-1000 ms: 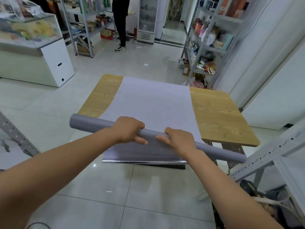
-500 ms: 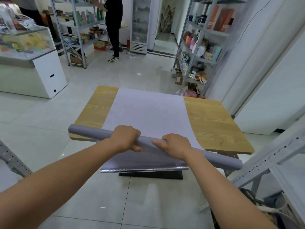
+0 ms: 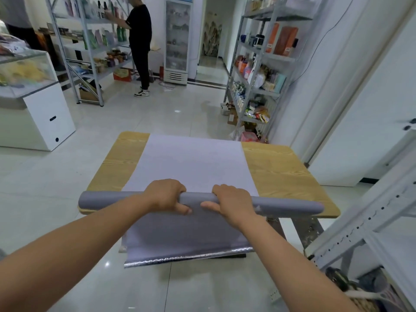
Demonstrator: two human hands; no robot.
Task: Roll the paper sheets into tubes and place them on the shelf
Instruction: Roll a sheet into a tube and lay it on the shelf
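Observation:
A long grey paper tube lies level across the near edge of the wooden table. My left hand grips the tube left of its middle, fingers curled over the top. My right hand grips it just to the right. Under the tube a pale lilac paper sheet lies flat down the table's middle, and its near end hangs over the edge with a shiny silver hem.
A white metal shelf frame stands close at my right. Stocked shelves line the right wall beyond the table. A person in black stands at far shelves on the left. A white display counter sits left.
The tube has come nearer the table's front edge and turned level. My head has lifted, so more of the room shows. Both hands keep their grip.

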